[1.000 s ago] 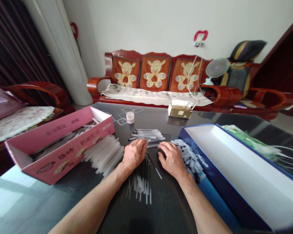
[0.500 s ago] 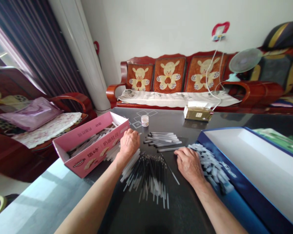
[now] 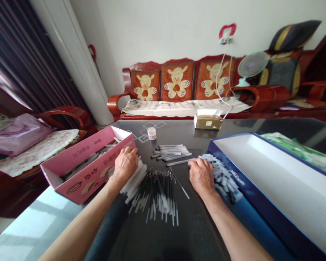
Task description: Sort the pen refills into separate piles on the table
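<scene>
My left hand (image 3: 126, 164), its fingers curled down, is at the front right corner of a pink box (image 3: 83, 188), over a pile of white pen barrels (image 3: 136, 181); what its fingertips hold is hidden. My right hand (image 3: 202, 175) rests closed on the dark table beside a heap of whitish pen caps (image 3: 225, 175); its fingertips hide what they may hold. Just left of it lies a single pen (image 3: 179, 162). Between the hands fans out a bunch of dark pen refills (image 3: 161, 192), with one loose refill (image 3: 180, 185) at its right. Assembled pens (image 3: 172, 151) lie beyond.
More slender pens (image 3: 91, 157) lie inside the pink box. A large blue box with a white interior (image 3: 274, 174) takes up the right side. Farther back are a small round tub (image 3: 151, 133) and a tissue box (image 3: 208, 121). A green-and-white plastic bag (image 3: 301, 150) lies behind the blue box.
My left hand has moved left, toward the white barrels and the pink box. My right hand stays by the caps. The view has turned slightly right.
</scene>
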A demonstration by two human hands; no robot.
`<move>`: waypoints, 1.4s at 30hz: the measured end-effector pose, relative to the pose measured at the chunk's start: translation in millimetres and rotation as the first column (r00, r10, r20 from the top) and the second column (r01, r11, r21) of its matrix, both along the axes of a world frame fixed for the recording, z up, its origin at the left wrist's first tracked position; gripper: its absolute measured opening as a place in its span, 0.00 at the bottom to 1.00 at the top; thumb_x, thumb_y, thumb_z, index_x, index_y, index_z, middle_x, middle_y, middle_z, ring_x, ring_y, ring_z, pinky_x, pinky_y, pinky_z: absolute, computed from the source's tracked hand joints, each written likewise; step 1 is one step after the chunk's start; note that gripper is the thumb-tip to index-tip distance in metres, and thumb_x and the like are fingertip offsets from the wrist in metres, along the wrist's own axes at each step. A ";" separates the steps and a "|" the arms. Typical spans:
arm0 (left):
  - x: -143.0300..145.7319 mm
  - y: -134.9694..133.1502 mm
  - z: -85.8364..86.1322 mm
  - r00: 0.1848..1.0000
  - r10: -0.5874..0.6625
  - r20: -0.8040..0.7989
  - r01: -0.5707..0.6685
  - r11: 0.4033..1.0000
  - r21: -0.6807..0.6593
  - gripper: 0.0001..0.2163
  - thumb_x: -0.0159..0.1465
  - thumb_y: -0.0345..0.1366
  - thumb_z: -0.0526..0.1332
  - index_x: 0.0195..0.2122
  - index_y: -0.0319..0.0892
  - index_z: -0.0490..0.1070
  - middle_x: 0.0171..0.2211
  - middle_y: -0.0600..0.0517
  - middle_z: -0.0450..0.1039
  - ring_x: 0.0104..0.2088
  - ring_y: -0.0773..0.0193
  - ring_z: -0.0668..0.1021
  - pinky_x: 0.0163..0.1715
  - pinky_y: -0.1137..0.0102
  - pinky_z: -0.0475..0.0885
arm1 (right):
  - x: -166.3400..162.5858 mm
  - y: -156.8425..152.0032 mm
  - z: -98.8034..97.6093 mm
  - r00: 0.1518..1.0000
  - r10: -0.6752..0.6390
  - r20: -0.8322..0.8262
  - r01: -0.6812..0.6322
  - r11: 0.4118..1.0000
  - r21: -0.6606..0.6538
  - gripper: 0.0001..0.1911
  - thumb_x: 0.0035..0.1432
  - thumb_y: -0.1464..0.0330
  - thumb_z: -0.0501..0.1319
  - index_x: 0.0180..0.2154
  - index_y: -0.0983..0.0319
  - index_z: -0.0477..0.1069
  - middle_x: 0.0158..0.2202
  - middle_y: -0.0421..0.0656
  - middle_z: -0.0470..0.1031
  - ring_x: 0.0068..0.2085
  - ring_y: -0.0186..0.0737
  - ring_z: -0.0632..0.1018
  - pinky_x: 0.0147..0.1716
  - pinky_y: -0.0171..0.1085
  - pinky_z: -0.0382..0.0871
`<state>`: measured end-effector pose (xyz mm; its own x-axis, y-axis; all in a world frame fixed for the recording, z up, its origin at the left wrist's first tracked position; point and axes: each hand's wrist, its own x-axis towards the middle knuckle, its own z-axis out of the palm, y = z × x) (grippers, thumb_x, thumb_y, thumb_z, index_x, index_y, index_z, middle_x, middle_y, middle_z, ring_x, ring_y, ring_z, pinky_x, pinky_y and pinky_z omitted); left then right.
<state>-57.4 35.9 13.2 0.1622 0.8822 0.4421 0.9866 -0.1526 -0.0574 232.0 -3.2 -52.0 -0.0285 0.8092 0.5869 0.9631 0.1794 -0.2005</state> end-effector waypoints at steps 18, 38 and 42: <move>147.3 9.3 -20.9 0.921 -0.368 0.123 0.389 0.872 -0.298 0.08 0.60 0.27 0.54 0.29 0.38 0.73 0.34 0.41 0.74 0.40 0.54 0.77 0.36 0.66 0.73 | -1.4 0.0 2.3 1.000 0.003 0.025 -0.003 1.000 -0.010 0.08 0.57 0.74 0.56 0.36 0.61 0.73 0.36 0.47 0.72 0.42 0.47 0.69 0.42 0.43 0.57; 116.7 -7.6 -18.6 -0.221 0.273 0.936 0.599 0.796 -0.091 0.13 0.51 0.41 0.66 0.31 0.39 0.68 0.27 0.52 0.75 0.29 0.66 0.79 0.26 0.75 0.71 | -19.1 -2.8 12.3 0.848 0.357 -0.391 -0.279 0.929 0.242 0.07 0.62 0.68 0.55 0.38 0.61 0.71 0.36 0.46 0.76 0.40 0.41 0.75 0.43 0.40 0.68; 112.2 -12.0 -21.7 0.191 0.043 0.981 0.480 0.867 -0.132 0.15 0.58 0.47 0.59 0.23 0.40 0.67 0.20 0.53 0.71 0.21 0.67 0.75 0.22 0.74 0.68 | -17.8 -0.2 10.5 0.807 0.355 -0.472 -0.253 0.930 0.268 0.08 0.63 0.67 0.55 0.35 0.61 0.71 0.32 0.44 0.76 0.36 0.38 0.76 0.40 0.37 0.69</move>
<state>54.9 23.8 -8.5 0.0759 0.9914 0.1070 0.1642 -0.1182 0.9793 214.1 -3.4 -41.5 0.0860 0.6856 0.7229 0.6248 0.5281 -0.5752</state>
